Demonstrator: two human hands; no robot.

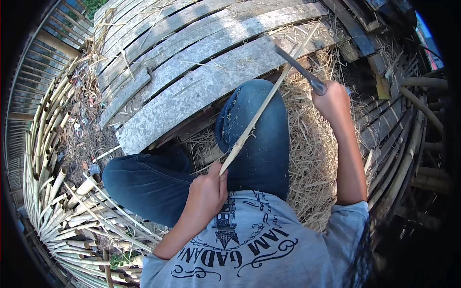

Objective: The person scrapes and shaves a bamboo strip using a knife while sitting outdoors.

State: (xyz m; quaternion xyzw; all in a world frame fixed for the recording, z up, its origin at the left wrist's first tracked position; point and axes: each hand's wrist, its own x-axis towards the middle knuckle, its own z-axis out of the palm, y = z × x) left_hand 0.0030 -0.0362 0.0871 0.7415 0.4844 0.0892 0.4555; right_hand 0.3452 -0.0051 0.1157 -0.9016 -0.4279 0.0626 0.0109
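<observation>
My left hand (205, 192) is closed around the near end of a long, split bamboo strip (261, 109), in front of my shirt. The strip slants up and to the right across my jeans-clad knee, and its far end reaches over the wooden planks. In my right hand (331, 102) is a knife (297, 65) with a long dark blade, the fingers wrapped round its handle. The blade points up and left, close to the upper part of the strip. Whether the two touch, I cannot tell.
Weathered planks (192, 91) form a low platform ahead, with loose slivers on it. Shavings (312, 158) cover the ground by my right knee. Bundled bamboo poles (77, 216) lie at the left, and more long bamboo pieces (408, 149) curve along the right.
</observation>
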